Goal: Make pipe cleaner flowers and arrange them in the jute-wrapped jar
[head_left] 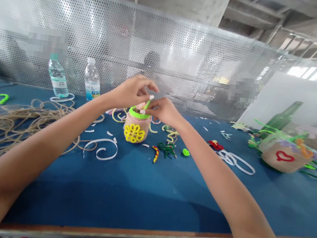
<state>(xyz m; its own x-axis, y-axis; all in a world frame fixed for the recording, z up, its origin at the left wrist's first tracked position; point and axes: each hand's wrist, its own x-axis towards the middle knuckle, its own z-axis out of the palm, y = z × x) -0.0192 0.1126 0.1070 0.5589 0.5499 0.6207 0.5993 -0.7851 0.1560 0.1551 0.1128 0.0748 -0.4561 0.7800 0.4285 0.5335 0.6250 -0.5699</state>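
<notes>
Both of my hands meet over one small container. My right grip (162, 111) is pressed together, thumb and forefinger pinching a short green stem (148, 104) that leans slightly out of the container's mouth. My left grip (132, 92) curls just above it, its fingers bunched near the same stem, though I cannot tell whether it holds anything. The round container (137, 127) stands upright on the bench (123, 193), directly beneath my hands, its long axis vertical and its mouth facing up. It is wrapped in peach-pink material, with a lime-green pipe-cleaner band (139, 113) around the rim and a yellow pipe-cleaner flower (134, 133) on the side facing me. Around its base lie white paper curls (101, 148), and scraps of colored pipe cleaner (166, 147) are scattered to its right. A loose tangle of jute twine (5, 124) spreads over the bench to my left. Beyond it stand two plastic water bottles; the nearer one to my hands has a blue label (92, 90), but I cannot read its writing. To my right sits a second wrapped container (284, 155) with a red heart (284, 156) on its side, in front of a green glass bottle (279, 119). A perforated metal screen (128, 39) runs behind the bench.
</notes>
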